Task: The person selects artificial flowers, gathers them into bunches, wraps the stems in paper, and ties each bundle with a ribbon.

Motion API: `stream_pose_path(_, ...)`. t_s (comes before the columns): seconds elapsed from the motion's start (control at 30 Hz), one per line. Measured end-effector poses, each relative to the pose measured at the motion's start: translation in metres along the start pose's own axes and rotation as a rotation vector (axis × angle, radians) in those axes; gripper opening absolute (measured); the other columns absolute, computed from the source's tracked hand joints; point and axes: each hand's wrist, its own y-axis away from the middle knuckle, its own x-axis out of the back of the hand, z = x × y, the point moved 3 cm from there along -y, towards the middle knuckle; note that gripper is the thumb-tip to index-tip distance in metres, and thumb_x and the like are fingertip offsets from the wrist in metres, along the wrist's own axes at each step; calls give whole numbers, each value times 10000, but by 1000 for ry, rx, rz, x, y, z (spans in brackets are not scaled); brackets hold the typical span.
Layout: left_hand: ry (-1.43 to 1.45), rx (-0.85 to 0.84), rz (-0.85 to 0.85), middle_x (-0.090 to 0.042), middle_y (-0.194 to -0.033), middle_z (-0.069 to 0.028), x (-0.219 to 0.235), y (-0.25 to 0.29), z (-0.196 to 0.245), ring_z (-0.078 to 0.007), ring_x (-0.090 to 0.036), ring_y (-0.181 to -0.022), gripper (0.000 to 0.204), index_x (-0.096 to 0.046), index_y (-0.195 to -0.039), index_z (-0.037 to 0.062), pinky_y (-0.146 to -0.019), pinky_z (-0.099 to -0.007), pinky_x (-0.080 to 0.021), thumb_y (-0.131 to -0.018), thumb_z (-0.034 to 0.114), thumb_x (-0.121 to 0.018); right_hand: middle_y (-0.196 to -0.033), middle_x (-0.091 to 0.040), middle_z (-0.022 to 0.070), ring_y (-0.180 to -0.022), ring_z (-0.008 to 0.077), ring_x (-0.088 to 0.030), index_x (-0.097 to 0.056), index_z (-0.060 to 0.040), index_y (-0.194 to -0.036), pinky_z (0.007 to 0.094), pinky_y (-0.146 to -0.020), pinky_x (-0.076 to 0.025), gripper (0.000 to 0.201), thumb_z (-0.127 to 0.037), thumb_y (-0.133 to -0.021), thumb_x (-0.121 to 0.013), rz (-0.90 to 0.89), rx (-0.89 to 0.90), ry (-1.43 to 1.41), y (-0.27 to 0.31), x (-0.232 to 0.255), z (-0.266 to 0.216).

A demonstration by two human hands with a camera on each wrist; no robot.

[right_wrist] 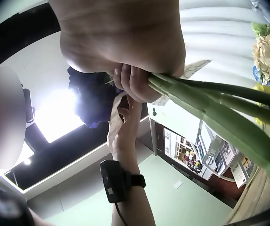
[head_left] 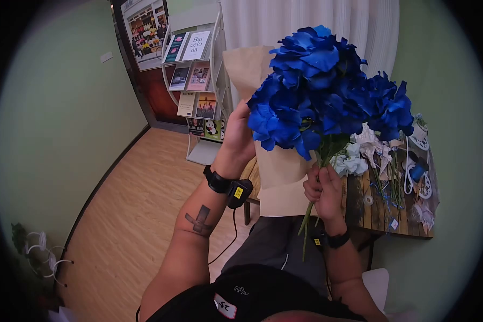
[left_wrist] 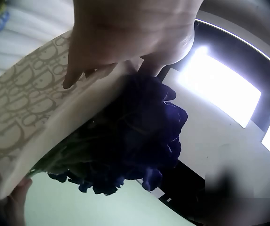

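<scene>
In the head view a bunch of blue artificial-looking flowers (head_left: pixel 316 86) stands upright in front of me. My right hand (head_left: pixel 326 193) grips its green stems, and their cut ends stick out below the fist. The right wrist view shows the fingers curled round thick stems (right_wrist: pixel 210 110). My left hand (head_left: pixel 240 134) is at the left edge of a sheet of brown wrapping paper (head_left: pixel 284 166), partly hidden by the petals. Seen from the left wrist, the left hand (left_wrist: pixel 130 37) pinches the upper edge of the patterned paper (left_wrist: pixel 26 94), beside the blue blooms (left_wrist: pixel 144 113).
On the right a wooden table (head_left: pixel 359 209) carries pale flowers (head_left: pixel 350 161), loose stems, a roll of tape (head_left: pixel 368 199) and a blue ribbon spool (head_left: pixel 417 170). A magazine rack (head_left: pixel 201 145) stands ahead to the left, before a white curtain (head_left: pixel 247 21). A white wire stand (head_left: pixel 51 260) is at the lower left.
</scene>
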Motion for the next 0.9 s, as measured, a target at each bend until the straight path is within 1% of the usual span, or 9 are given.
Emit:
stream_pose_path(0.07, 211, 22, -136, -649, -1309, -118, -31, 1, -1, -252, -640, -1168, 413, -551, -1353, 36, -1049, -421, -488, -1052, 305, -464, -704, -333, -52, -512, 27, -257, -525, -86, -1093, 218, -450, -171, 283, -362, -1092, -461, -49, 0, -34, 4, -3, -3)
stream_pose_path(0.1, 551, 128, -244, -534, -1471, -158, -34, 2, -7, -336, -560, -1288, 588, -438, -1487, 72, -1111, -480, -435, -1069, 482, -386, -697, -318, -52, -510, 29, -255, -526, -88, -1093, 219, -451, -173, 288, -370, -1087, -468, -96, 13, -64, 8, -3, -5)
stream_pose_path(0.23, 483, 46, -368, -531, -1459, -171, -57, 17, 3, -318, -547, -1308, 666, -419, -1487, 6, -1137, -452, -418, -1060, 517, -405, -676, -290, -51, -507, 38, -251, -530, -92, -1094, 228, -454, -180, 271, -360, -1076, -491, -180, -2, -101, 19, -13, -10)
stream_pose_path(0.3, -37, -146, -146, -514, -1471, -162, -18, 27, -13, -302, -515, -1341, 649, -391, -1504, 12, -1141, -443, -418, -1077, 501, -371, -689, -332, -52, -507, 45, -247, -539, -90, -1138, 232, -456, -187, 262, -342, -1075, -499, -193, -22, -83, 24, -8, -7)
stream_pose_path(0.33, -336, -479, -402, -527, -1449, -132, 4, 25, -41, -268, -531, -1309, 517, -405, -1495, 34, -1123, -408, -436, -1096, 362, -391, -689, -332, -52, -507, 45, -247, -539, -90, -1138, 232, -456, -187, 262, -342, -1075, -499, -204, -33, -76, 27, -9, -5)
stream_pose_path(0.47, -525, -311, -178, -564, -1381, -93, 0, 21, -62, -216, -551, -1234, 465, -454, -1459, 68, -1076, -354, -461, -1024, 194, -559, -728, -360, -54, -532, 37, -260, -535, -84, -1179, 218, -470, -196, 301, -365, -1077, -498, -104, -51, -9, 26, -10, 4)
stream_pose_path(0.53, -1052, -509, -81, -589, -1352, -98, -26, 60, -43, -217, -572, -1212, 492, -496, -1428, 60, -1052, -347, -480, -974, 195, -633, -746, -349, -50, -560, 26, -271, -525, -70, -1160, 205, -481, -196, 318, -376, -1083, -483, -97, -157, -111, 24, -1, 16)
stream_pose_path(0.57, -674, -302, -24, -611, -1312, -127, 8, 40, -68, -271, -593, -1187, 457, -539, -1385, 40, -1031, -409, -498, -995, 274, -584, -745, -347, -50, -560, 27, -269, -520, -67, -1136, 203, -481, -198, 310, -370, -1085, -480, -87, -116, -17, 25, -8, 11)
stream_pose_path(0.9, -604, 170, -263, -548, -1390, -120, 38, 62, -146, -264, -541, -1247, 506, -467, -1442, 65, -1064, -379, -455, -1013, 323, -548, -775, -398, -55, -681, 41, -336, -533, -48, -1000, 204, -610, -307, 242, -264, -1094, -474, -70, -177, 72, 32, 10, 33)
